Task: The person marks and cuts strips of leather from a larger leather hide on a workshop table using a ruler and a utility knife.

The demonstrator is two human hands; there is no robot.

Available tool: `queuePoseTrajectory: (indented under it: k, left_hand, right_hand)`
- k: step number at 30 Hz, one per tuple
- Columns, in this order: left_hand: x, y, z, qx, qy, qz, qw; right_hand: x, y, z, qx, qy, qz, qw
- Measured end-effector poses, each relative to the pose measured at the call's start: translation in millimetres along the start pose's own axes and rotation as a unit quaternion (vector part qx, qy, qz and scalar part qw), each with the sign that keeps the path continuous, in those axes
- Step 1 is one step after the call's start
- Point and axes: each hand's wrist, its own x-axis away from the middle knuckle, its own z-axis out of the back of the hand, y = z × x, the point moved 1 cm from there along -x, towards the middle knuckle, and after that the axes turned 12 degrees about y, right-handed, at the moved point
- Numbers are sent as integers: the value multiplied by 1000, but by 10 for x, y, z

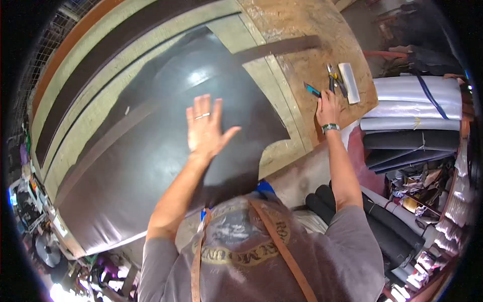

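Observation:
My left hand (205, 128) lies flat with fingers spread on a large dark brown leather hide (146, 176), a ring on one finger. At the table's right end, my right hand (328, 109) has its fingers bent around the rear end of a teal and black utility knife (312, 89); the blade end points away to the upper left. Just beyond those fingers are yellow-and-black pliers (332, 75) and a whitish rectangular block (348, 83). A long brown strip (276, 48) sticks out past the hide's right edge.
The worktable has a worn brown board (297, 25) at its right end. Another dark strip (100, 55) runs along the far side. Rolls of silvery (412, 95) and black material (410, 143) are stacked at right. More black rolls (372, 226) lie beside my right elbow.

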Motion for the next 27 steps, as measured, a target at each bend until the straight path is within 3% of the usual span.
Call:
queuePoseTrajectory:
  k: [2,3,4,5,8,10,12,14,15,16,17,18,21,22,26,27]
  left_hand:
    - [-121,738,23,123,-54,-74,988]
    - [-235,1032,126,192,-160,-144,957]
    - [27,1268,-269,220,-63,-206,951]
    - [49,1467,-364,312,-78,-249,913]
    - [-65,1545,-282,309,40,-238,920]
    - [-441,1069,23,226,-1,-116,967]
    - [-594,368,-5,149,95,29,984]
    - [-580,-207,-48,16,218,118,969]
    - [-576,-368,-82,-17,214,123,969]
    - [-553,-532,-66,-60,212,134,966]
    - [-561,-619,-19,-47,152,143,977]
    - [-503,-633,-64,-79,168,123,975]
    - [-464,-652,-58,-40,132,192,972]
    - [-462,-639,-10,-19,126,209,970]
    - [-451,-639,-49,-20,124,204,971]
    - [-443,-647,-33,-19,121,210,970]
  right_hand:
    - [90,118,-50,11,-26,-9,1000]
    - [122,196,-77,5,-35,-10,999]
    - [105,230,-124,-4,-39,-7,999]
    - [102,256,-134,-26,-29,-10,999]
    - [74,420,-230,-99,-58,-30,993]
    - [2,544,-236,-169,-125,-85,974]
    - [-98,557,-157,-239,-170,-118,949]
    - [-139,571,-101,-317,-238,-167,903]
    - [-122,615,-130,-417,-277,-254,828]
    - [-200,581,-11,-428,-276,-284,812]
    - [-318,407,169,-451,-281,-306,790]
    - [-403,349,193,-474,-299,-321,764]
    - [-535,527,-26,-492,-380,-356,697]
    - [-526,647,-145,-498,-379,-374,684]
    - [-757,574,-100,-601,-312,-510,530]
    - [-814,479,-81,-598,-296,-516,536]
